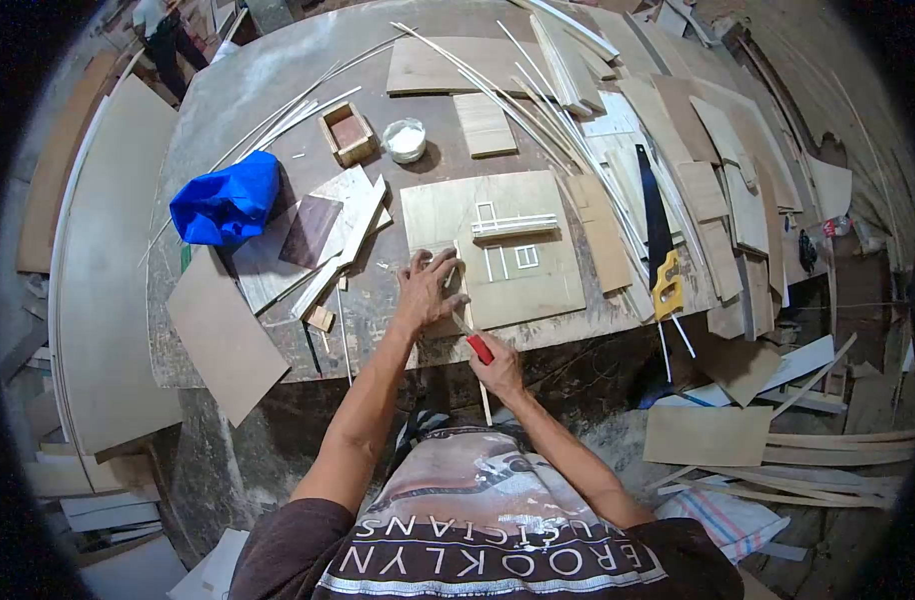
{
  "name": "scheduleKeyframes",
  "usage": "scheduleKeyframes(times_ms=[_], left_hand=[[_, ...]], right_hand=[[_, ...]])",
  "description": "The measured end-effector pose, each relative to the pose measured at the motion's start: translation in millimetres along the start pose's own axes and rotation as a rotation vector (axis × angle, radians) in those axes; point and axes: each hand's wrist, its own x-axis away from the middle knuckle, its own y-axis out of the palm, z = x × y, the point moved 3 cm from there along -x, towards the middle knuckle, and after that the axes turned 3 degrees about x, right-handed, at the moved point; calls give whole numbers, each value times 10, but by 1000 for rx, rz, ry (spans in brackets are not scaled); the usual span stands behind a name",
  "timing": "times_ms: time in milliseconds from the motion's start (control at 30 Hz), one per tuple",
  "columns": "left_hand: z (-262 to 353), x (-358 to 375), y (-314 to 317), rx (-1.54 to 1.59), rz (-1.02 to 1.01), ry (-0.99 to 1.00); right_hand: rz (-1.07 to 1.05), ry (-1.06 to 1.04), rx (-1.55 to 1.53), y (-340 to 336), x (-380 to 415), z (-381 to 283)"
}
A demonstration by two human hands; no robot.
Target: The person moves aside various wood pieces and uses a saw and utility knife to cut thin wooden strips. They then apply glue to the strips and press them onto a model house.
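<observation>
My right hand point(500, 371) is closed round the red handle of a knife point(480, 348), its blade pointing up and left toward my other hand. With fingers spread, my left hand point(430, 290) presses on a thin wood strip point(465, 262) at the left part of a square plywood board point(553, 277). The strip runs down past the table's front edge. Small white window-like frames point(527, 257) and a short stack of strips point(515, 226) lie on the board, right of my left hand.
A blue bag point(226, 200), a wooden box point(348, 134) and a bowl of white material point(405, 140) stand on the table point(308, 60). A yellow-handled saw point(666, 280) lies at right among wood pieces. Another person point(168, 42) stands at the far upper left.
</observation>
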Motion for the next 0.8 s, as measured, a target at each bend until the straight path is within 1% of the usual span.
scheduleKeyframes(times_ms=[300,333,433,467,567,700,767,800], left_hand=[[-11,5,-12,31,-17,-25],[-20,8,-11,11,10,4],[-19,6,-23,13,16,11],[-17,3,-22,-15,-23,-14],[-18,7,-1,-40,-8,-27],[-15,7,-1,-13,-18,-46],[-15,1,16,-27,2,-49],[-7,0,9,-17,-9,-58]], right_hand=[[-21,-36,9,4,-14,2],[-25,-28,10,0,-17,-4],[-47,-12,-10,-9,-23,14],[-60,-4,-33,-8,-24,24],[-85,12,4,-23,-38,28],[-101,1,38,-49,-50,32],[-83,-50,51,-73,-64,69],[-158,22,44,-124,-81,-14]])
